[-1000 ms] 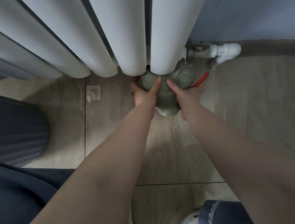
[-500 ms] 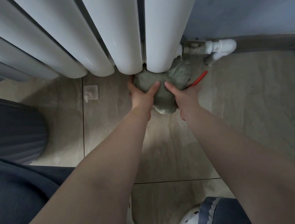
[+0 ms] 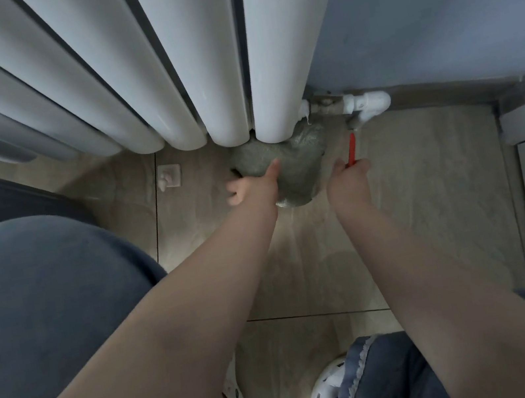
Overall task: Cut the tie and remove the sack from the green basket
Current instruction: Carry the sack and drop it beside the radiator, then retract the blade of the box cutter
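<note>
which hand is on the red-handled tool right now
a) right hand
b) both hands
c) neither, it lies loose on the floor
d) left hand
a: the right hand is closed around the lower end of the red-handled tool, while the left hand rests against the grey-green sack under the radiator.

2 hands (image 3: pixel 254 188), 1 grey-green sack (image 3: pixel 287 167), 1 red tool (image 3: pixel 351 149), perhaps 5 radiator columns (image 3: pixel 279 57), 2 white shoes (image 3: pixel 325 393)
</note>
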### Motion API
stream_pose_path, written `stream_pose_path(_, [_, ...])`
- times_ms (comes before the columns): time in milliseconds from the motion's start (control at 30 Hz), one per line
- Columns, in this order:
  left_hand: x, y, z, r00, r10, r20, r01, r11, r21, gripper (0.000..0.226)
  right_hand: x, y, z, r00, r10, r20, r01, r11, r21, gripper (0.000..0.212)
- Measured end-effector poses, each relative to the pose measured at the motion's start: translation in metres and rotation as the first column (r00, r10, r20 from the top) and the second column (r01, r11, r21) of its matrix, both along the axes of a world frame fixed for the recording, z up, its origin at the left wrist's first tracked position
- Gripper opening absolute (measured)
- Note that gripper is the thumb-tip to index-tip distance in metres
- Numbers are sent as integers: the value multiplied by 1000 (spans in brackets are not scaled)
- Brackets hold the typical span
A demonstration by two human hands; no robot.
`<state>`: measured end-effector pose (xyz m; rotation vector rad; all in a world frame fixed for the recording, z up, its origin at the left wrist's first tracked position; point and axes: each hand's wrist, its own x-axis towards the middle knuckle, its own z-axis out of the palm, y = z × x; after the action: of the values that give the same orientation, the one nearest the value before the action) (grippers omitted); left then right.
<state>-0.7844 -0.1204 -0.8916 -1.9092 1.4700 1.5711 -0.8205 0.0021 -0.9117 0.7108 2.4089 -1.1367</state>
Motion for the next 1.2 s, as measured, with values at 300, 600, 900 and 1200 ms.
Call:
stream_pose_path(300, [42,27,205,860,-323,-395,476,786,394,18,76,32,234,857,250,450,213,624,-752,39])
stream_pose_path(600, [83,50,467,768,-453,-454,546,833,93,6,157,90,480,931,-214,297,363,647,-670,17])
stream_pose_path(900, [148,108,626,485,-682,-548,864,470,180,6,291,127,660,777,-597,198,536,465,-705,11])
stream_pose_path(1200, [337,180,645,168,-827,-536,945,-20,326,9,536,115,686,198,-949,247,776,-3,-631,10])
